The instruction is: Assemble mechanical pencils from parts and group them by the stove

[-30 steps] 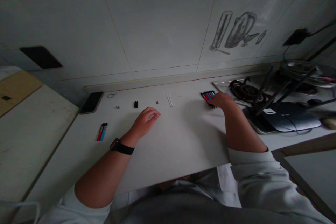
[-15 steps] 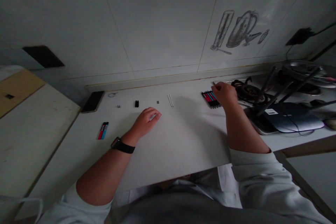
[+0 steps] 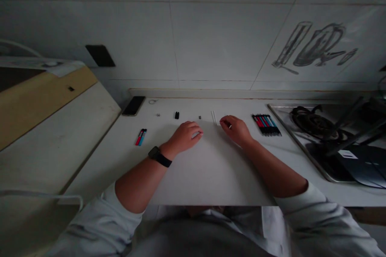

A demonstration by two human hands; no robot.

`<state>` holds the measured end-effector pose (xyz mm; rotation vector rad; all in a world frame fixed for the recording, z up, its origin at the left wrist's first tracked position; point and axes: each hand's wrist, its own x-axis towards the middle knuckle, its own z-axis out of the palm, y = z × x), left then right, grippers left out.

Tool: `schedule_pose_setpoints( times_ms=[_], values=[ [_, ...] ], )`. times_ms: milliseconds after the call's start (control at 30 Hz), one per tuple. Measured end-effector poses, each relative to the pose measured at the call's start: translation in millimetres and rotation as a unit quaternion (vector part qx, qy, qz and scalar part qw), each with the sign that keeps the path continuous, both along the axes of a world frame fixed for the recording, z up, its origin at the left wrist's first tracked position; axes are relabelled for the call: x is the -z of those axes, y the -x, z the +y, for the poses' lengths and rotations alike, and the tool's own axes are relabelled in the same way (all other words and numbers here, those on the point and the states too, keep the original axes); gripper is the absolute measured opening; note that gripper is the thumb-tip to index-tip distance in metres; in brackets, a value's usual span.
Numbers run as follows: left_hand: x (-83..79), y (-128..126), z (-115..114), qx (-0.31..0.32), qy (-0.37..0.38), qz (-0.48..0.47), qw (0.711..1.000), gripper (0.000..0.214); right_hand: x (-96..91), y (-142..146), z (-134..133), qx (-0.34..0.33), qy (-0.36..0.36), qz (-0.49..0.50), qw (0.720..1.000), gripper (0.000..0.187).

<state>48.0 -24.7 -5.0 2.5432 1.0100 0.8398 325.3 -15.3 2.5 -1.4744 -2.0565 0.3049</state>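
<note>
My left hand (image 3: 187,135), with a black watch (image 3: 159,156) on the wrist, rests over the white tabletop. Its fingers are loosely bent, with a gap between thumb and forefinger and nothing visible between them. My right hand (image 3: 235,128) hovers beside two thin white sticks (image 3: 214,117), its curled fingers a little apart, and no object shows in it. Beyond the left hand lie two short black pieces (image 3: 177,115) and a tiny dark pair of parts (image 3: 200,117). A row of several red, blue and black pens (image 3: 266,125) lies right of my right hand.
At left are red and blue pen barrels (image 3: 140,137), small metallic bits (image 3: 158,115), a thin loop (image 3: 153,101) and a phone (image 3: 133,106). A gas stove (image 3: 316,122), with a black device (image 3: 362,164) on it, borders the right. A tiled wall (image 3: 211,44) stands behind.
My right hand has moved left from the pen row to beside the white sticks, uncovering the pens. The left hand stays near its place, while the view has turned to the right.
</note>
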Motion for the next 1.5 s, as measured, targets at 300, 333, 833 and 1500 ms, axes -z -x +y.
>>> schedule_pose_setpoints(
  times_ms=[300,333,833,1500],
  values=[
    [9.1,-1.6,8.1,-0.031,0.088,-0.114,0.989,0.015,-0.4,63.6,-6.6,0.024,0.181,0.441,0.879,0.032],
    [11.5,-1.9,11.0,-0.046,0.115,-0.151,0.981,0.015,-0.7,68.7,-7.5,0.022,0.195,0.466,0.863,0.033],
    [2.9,56.1,26.0,-0.036,0.481,-0.596,0.642,0.039,9.9,62.3,-11.2,-0.024,0.245,0.469,0.848,0.035],
    [-6.5,186.9,-18.1,-0.363,-0.004,0.093,0.927,0.020,16.2,61.2,-10.0,-0.062,0.207,0.410,0.886,0.028]
  ],
)
